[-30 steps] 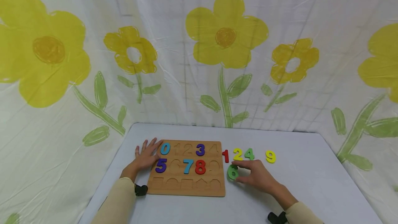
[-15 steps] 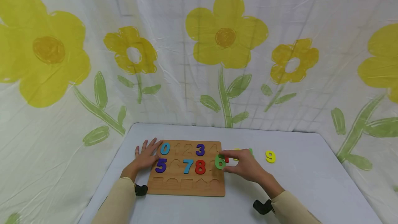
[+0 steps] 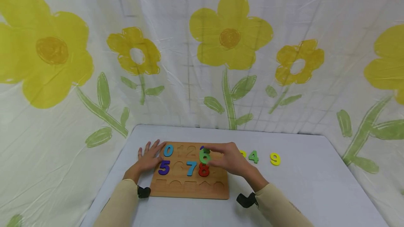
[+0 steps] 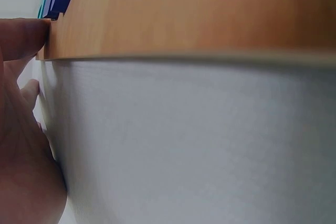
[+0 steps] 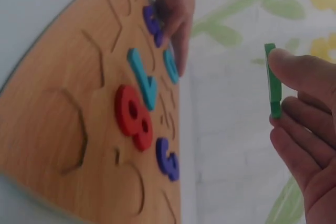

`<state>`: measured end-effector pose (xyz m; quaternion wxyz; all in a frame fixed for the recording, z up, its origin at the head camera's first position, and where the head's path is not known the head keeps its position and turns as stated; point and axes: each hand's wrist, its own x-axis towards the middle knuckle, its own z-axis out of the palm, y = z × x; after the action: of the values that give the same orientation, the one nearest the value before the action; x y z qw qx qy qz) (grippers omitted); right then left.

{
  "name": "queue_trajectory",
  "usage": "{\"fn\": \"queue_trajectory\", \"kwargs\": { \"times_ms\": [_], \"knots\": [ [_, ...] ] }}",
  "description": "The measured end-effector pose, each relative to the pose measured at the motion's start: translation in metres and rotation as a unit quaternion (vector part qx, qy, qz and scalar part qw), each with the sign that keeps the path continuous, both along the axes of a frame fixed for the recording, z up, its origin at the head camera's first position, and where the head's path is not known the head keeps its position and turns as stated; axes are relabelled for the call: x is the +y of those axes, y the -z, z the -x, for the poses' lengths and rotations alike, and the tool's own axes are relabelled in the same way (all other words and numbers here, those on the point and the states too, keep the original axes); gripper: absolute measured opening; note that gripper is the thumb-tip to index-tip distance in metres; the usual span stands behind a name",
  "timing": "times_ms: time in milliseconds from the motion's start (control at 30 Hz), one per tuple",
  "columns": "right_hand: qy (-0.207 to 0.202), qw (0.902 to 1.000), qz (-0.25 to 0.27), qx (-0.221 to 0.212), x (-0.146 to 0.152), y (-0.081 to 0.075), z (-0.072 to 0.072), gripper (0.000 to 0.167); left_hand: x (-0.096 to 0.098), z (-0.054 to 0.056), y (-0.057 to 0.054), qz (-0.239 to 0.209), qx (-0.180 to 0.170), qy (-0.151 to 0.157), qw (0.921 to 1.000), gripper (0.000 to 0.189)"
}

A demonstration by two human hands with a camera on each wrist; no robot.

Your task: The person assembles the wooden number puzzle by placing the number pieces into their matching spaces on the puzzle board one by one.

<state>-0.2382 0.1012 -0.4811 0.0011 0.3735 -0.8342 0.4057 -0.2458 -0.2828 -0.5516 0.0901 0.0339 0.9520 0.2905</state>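
My right hand [image 3: 231, 160] pinches a green number 6 [image 3: 204, 156] between thumb and fingers, over the upper right part of the wooden number board [image 3: 189, 193]. In the right wrist view the green 6 [image 5: 274, 80] appears edge-on, raised off the board. My left hand [image 3: 146, 160] rests at the board's left edge, fingers spread, thumb on the wood beside the purple 5 [image 3: 164, 167]. A blue 0 [image 3: 168, 150], a blue 7 [image 3: 191, 168] and a red 8 [image 3: 203, 170] sit on the board. The purple 3 [image 5: 167, 159] is mostly covered in the head view.
To the board's right on the white table [image 3: 284, 192] lie a green 4 [image 3: 253, 157], a yellow 9 [image 3: 275, 159] and a yellow 2 [image 3: 243, 153], partly behind my right hand. A flower-printed curtain [image 3: 176, 108] hangs behind the table.
My right hand has lifted the green 6 from the table and carried it left over the board. It now hides the red 1. My left hand stays in place.
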Motion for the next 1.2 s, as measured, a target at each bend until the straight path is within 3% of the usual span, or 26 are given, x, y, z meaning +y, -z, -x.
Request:
{"fn": "queue_trajectory", "kwargs": {
  "times_ms": [300,533,833,1200],
  "knots": [
    [-0.009,0.9991,-0.007,-0.041,-0.04,0.002,0.0,0.054,0.0,-0.001,0.0,0.001,0.0,-0.001,1.0,0.074],
    [-0.021,0.9986,-0.03,-0.039,-0.065,0.014,0.0,0.05,-0.001,0.0,0.001,0.001,0.004,-0.001,1.0,0.074],
    [-0.02,0.9954,-0.065,-0.068,-0.086,0.025,0.0,0.053,0.001,0.001,0.001,0.0,-0.003,-0.001,1.0,0.074],
    [-0.025,0.9942,-0.084,-0.062,-0.106,0.053,0.006,0.057,0.0,0.001,0.002,0.003,-0.003,0.0,1.0,0.074]
  ]
}}
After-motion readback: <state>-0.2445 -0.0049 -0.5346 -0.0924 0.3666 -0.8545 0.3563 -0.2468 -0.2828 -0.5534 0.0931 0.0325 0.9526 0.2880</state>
